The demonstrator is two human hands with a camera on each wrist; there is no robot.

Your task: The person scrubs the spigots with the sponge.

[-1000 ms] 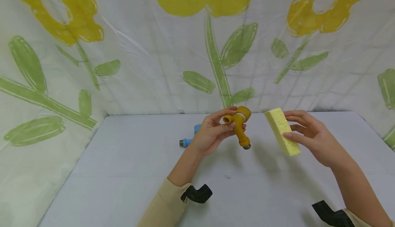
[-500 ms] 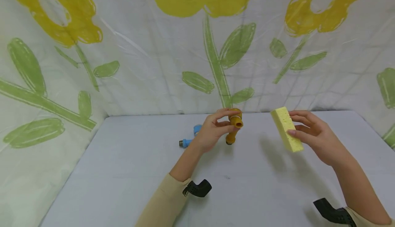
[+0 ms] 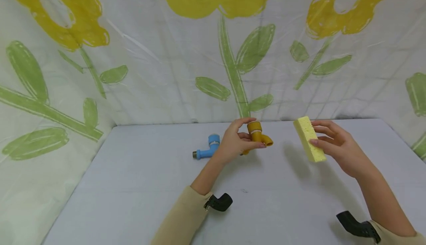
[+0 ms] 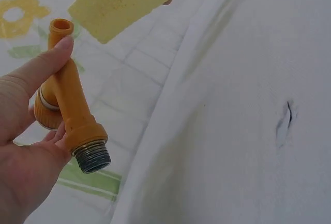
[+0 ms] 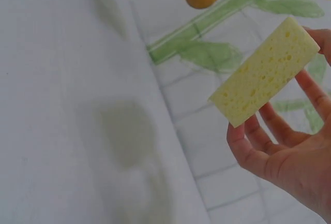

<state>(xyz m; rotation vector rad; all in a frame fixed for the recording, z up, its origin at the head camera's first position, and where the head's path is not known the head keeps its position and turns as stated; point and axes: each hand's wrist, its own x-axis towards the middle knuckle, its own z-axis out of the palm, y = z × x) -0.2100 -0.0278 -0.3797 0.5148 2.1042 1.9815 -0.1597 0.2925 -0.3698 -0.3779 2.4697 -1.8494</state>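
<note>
My left hand (image 3: 233, 141) holds an orange faucet (image 3: 255, 127) above the table, its knob up and its spout pointing right in the head view. In the left wrist view the thumb presses near the faucet's spout, and the threaded metal end of the faucet (image 4: 77, 105) sticks out below the fingers. My right hand (image 3: 342, 147) grips a yellow sponge (image 3: 307, 139) between thumb and fingers, tilted and raised off the table. The sponge (image 5: 266, 74) shows its porous face in the right wrist view. Faucet and sponge are apart.
A blue faucet (image 3: 213, 145) lies on the white table (image 3: 133, 185), just left of my left hand and partly behind it. Behind the table hangs a white sheet (image 3: 159, 89) printed with yellow flowers and green leaves.
The orange faucet has turned in my left hand, so its spout swings from the left round to the right. More of the blue faucet shows. The sponge has shifted slightly right.
</note>
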